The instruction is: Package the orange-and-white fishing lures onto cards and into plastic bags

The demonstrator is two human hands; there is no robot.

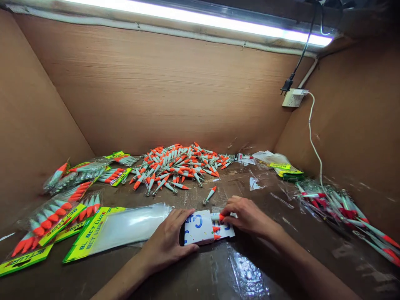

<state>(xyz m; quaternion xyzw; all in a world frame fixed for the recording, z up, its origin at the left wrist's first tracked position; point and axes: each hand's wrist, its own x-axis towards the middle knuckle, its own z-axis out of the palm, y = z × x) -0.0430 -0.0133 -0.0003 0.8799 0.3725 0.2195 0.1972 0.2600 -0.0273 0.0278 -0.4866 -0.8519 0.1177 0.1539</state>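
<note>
A small white card (200,227) with blue marks lies on the brown worktop near me. My left hand (167,239) holds its left side, thumb under the front edge and fingers curled along the back. My right hand (245,214) pinches an orange-tipped white lure (217,217) at the card's right end, where a couple more orange tips lie on the card. One loose lure (209,194) rests just beyond my hands. A big heap of orange-and-white lures (176,166) sits farther back at the centre.
Empty clear bags with green headers (115,228) lie left of the card. Filled lure packs (59,208) spread along the left. More bagged lures (340,208) lie at right. A power socket (293,98) with cables hangs on the right wall. Brown board walls enclose the bench.
</note>
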